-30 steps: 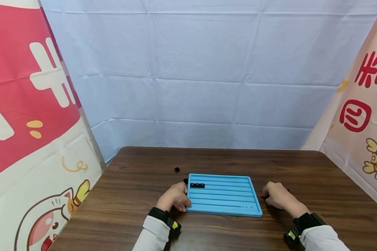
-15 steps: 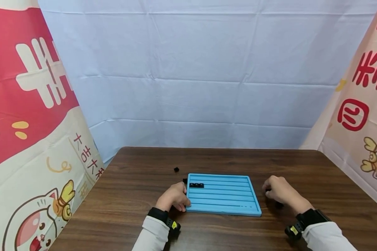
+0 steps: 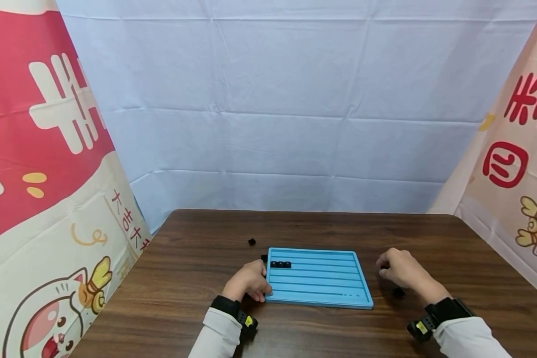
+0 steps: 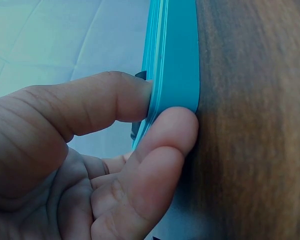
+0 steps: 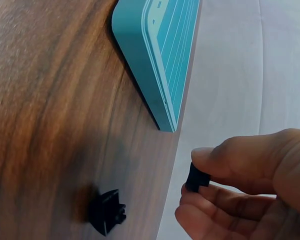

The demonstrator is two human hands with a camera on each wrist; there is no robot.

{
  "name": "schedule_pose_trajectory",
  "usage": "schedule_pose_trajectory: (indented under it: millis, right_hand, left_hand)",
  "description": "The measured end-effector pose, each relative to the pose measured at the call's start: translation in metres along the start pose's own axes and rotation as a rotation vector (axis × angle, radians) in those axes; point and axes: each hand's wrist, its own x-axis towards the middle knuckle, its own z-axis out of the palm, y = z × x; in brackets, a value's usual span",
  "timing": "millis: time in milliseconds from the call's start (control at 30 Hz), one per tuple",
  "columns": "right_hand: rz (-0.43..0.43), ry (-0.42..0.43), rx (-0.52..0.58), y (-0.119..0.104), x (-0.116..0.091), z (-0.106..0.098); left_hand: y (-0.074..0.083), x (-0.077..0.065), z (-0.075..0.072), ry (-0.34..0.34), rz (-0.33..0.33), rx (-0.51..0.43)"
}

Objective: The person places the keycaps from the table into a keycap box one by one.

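Observation:
A shallow light-blue tray (image 3: 319, 286) with long parallel ridges lies on the table. Three black keycaps (image 3: 281, 265) sit side by side at its left end, in one of the upper rows. My left hand (image 3: 249, 282) holds the tray's left side near the front corner; in the left wrist view its thumb (image 4: 132, 97) is on the rim and a finger (image 4: 177, 130) is against the outer wall. Right of the tray, my right hand (image 3: 400, 271) pinches a small black keycap (image 5: 196, 178) between thumb and fingers, above the tabletop.
Another black keycap (image 5: 106, 212) lies tipped on the table below my right hand. Beyond the tray's far left corner is a loose black piece (image 3: 252, 242), and one more black piece (image 3: 264, 258) lies by its left edge. A pale cloth (image 3: 286, 124) hangs behind the table.
My right hand has risen slightly from the tabletop with a keycap between its fingers, uncovering another keycap beneath the wrist side. My left hand and the tray stay put.

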Motion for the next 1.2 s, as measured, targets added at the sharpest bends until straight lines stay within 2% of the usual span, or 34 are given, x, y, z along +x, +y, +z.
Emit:
schedule_pose_trajectory:
  millis: [267, 500, 633, 733, 1200]
  right_hand:
    - [-0.009, -0.004, 0.003, -0.001, 0.000, 0.000]
    - [-0.109, 0.055, 0.054, -0.001, 0.003, 0.007]
    - [-0.109, 0.063, 0.078, -0.003, 0.005, 0.012]
    - [-0.094, 0.061, 0.107, -0.005, 0.006, 0.016]
    - [-0.123, 0.076, 0.310, -0.002, 0.004, 0.030]
  left_hand:
    - [-0.001, 0.000, 0.000, 0.001, -0.004, 0.003]
    - [0.000, -0.001, -0.001, 0.000, -0.005, 0.003]
    - [0.000, -0.001, -0.001, -0.003, -0.001, -0.008]
    - [0.001, -0.001, -0.001, -0.002, -0.001, -0.011]
    - [0.001, -0.002, -0.001, -0.002, 0.001, 0.004]
